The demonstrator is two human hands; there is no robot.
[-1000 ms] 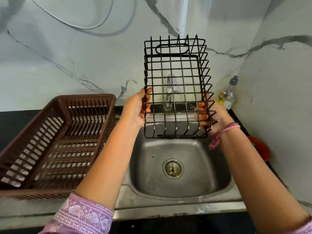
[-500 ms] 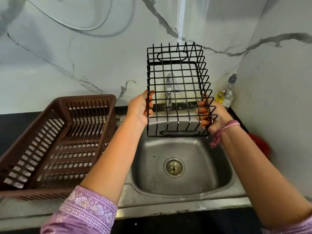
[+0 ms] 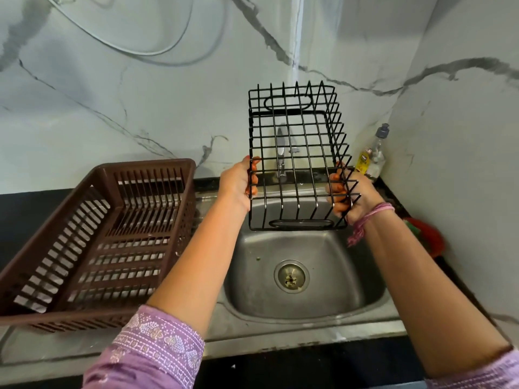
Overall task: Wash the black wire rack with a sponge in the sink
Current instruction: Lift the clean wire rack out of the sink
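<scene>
Compared with a moment before, the black wire rack (image 3: 297, 155) had come a little lower, and its far end leaned more away from me. I held it in the air above the sink (image 3: 331, 318), in front of the tap (image 3: 281, 153). Both my arms were stretched forward. My left hand (image 3: 237, 185) gripped the left side, with the fingers curled around the wires. My right hand (image 3: 351, 196) was closed on the right side, with a pink thread (image 3: 368, 220) on its wrist. A brown basket (image 3: 50, 240) stood on the tabletop (image 3: 16, 217) at the left, apart from the rack.
</scene>
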